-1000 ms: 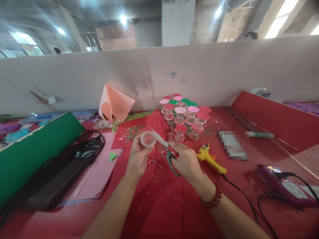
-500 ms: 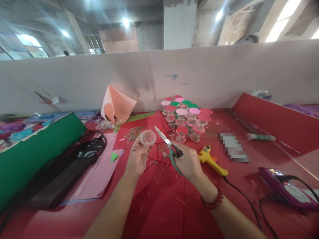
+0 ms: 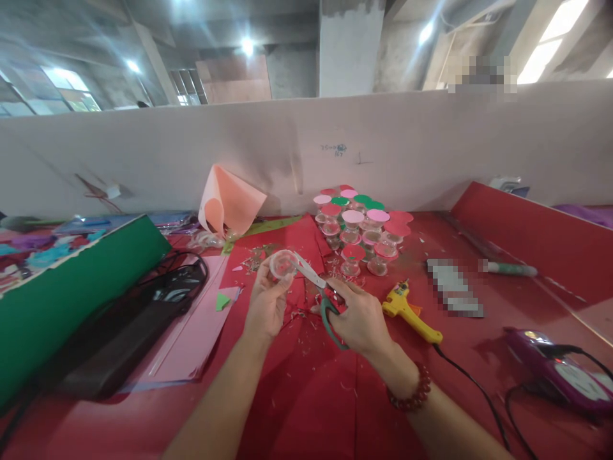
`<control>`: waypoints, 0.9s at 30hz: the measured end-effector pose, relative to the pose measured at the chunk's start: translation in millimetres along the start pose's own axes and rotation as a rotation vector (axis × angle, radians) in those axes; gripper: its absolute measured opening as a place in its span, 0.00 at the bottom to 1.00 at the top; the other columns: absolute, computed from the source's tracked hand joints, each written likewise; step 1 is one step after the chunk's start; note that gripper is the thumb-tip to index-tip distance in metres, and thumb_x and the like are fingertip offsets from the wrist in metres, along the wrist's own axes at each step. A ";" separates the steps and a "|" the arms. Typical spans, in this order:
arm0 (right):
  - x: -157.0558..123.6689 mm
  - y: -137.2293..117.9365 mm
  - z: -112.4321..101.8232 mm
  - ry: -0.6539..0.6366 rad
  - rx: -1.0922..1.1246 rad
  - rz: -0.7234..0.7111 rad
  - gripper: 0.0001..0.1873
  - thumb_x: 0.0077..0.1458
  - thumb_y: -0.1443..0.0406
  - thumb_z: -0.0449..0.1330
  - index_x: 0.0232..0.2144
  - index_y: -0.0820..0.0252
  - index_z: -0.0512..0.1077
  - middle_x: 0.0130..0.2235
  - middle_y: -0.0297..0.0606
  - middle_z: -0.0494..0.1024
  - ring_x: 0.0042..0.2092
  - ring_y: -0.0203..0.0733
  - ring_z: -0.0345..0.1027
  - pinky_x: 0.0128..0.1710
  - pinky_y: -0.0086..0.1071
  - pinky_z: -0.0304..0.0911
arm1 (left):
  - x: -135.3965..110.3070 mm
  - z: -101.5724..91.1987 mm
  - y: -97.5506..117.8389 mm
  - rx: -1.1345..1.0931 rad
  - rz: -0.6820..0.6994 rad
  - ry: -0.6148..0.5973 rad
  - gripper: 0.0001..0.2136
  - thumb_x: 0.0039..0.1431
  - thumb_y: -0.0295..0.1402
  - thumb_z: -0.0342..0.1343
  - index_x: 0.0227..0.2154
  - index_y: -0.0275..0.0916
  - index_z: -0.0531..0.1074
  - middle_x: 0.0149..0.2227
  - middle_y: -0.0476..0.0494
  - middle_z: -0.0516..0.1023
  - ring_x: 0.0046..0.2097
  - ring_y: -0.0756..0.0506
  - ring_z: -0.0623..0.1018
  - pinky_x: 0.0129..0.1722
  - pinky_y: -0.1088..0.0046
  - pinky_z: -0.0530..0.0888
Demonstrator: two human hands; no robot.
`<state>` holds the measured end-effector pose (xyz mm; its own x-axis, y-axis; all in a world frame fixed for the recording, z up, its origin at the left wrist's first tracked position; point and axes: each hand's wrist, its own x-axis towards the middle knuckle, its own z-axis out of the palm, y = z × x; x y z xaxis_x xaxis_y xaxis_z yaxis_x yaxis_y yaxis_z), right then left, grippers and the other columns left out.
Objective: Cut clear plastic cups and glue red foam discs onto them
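My left hand (image 3: 268,300) pinches a small round clear plastic cup (image 3: 283,264) by its edge, above the middle of the red table. My right hand (image 3: 361,314) grips green-handled scissors (image 3: 313,276) through the handles. Their blade tips reach the right rim of the cup; whether they cut into it is too small to tell. Below both hands lies red sheet material (image 3: 306,383) strewn with thin clear shavings. Behind them stands a cluster of clear cups topped with red, pink and green discs (image 3: 353,217).
A yellow hot glue gun (image 3: 410,313) with a black cable lies to the right, near a purple power strip (image 3: 560,374). Pink sheets (image 3: 191,345) and a black bag (image 3: 138,326) are at left, beside a green panel (image 3: 86,287). A low white wall (image 3: 239,147) bounds the back.
The scissors have moved left, so their tips now meet the cup's rim. My right hand has turned slightly with them, while the left hand stays almost still with the cup.
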<state>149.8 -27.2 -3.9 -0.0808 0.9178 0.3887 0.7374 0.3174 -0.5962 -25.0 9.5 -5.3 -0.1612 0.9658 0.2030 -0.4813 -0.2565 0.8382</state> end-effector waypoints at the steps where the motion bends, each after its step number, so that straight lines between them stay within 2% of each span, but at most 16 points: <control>1: 0.2 0.1 0.0 0.004 0.002 0.002 0.19 0.51 0.59 0.63 0.47 0.49 0.74 0.43 0.35 0.80 0.40 0.43 0.76 0.37 0.29 0.65 | -0.2 0.2 0.1 0.006 0.000 0.011 0.20 0.46 0.25 0.66 0.43 0.45 0.72 0.47 0.49 0.76 0.49 0.49 0.75 0.51 0.73 0.69; 6: 0.8 2.3 1.4 0.027 0.041 -0.009 0.17 0.51 0.59 0.62 0.45 0.51 0.75 0.41 0.35 0.81 0.37 0.42 0.75 0.35 0.28 0.64 | 0.1 -0.2 0.0 -0.007 -0.010 0.058 0.21 0.44 0.26 0.67 0.42 0.45 0.72 0.45 0.50 0.77 0.49 0.49 0.75 0.51 0.74 0.69; 11: 0.1 5.7 3.3 -0.014 0.084 -0.006 0.18 0.51 0.60 0.63 0.47 0.50 0.75 0.35 0.34 0.80 0.33 0.39 0.74 0.32 0.26 0.64 | 1.3 -0.4 0.1 0.001 -0.014 0.064 0.21 0.43 0.26 0.67 0.42 0.45 0.72 0.47 0.49 0.76 0.49 0.49 0.75 0.51 0.72 0.69; 16: 0.2 6.2 2.1 -0.065 0.085 0.006 0.16 0.51 0.65 0.62 0.44 0.47 0.76 0.35 0.30 0.81 0.35 0.39 0.75 0.35 0.25 0.63 | 1.5 -0.6 0.0 -0.008 -0.021 0.059 0.21 0.42 0.25 0.67 0.41 0.44 0.72 0.46 0.49 0.77 0.49 0.49 0.75 0.51 0.74 0.69; 22: 0.1 7.5 -0.2 -0.087 0.005 -0.001 0.16 0.52 0.67 0.60 0.44 0.49 0.75 0.36 0.32 0.81 0.34 0.40 0.75 0.32 0.25 0.61 | 2.5 -1.5 -1.1 -0.015 -0.031 0.055 0.20 0.43 0.25 0.67 0.40 0.44 0.72 0.48 0.47 0.76 0.52 0.47 0.75 0.53 0.71 0.69; 27: 0.6 10.2 3.4 -0.120 0.114 -0.024 0.10 0.53 0.69 0.57 0.36 0.52 0.75 0.31 0.30 0.81 0.31 0.37 0.74 0.30 0.24 0.61 | 4.0 -1.5 -1.0 -0.002 -0.035 0.052 0.20 0.41 0.25 0.67 0.40 0.43 0.73 0.47 0.46 0.77 0.52 0.45 0.75 0.53 0.70 0.69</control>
<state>155.0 -22.7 -12.2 -0.1820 0.9292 0.3216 0.6536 0.3587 -0.6664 -26.5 13.6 -6.1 -0.1888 0.9710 0.1468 -0.4893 -0.2226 0.8432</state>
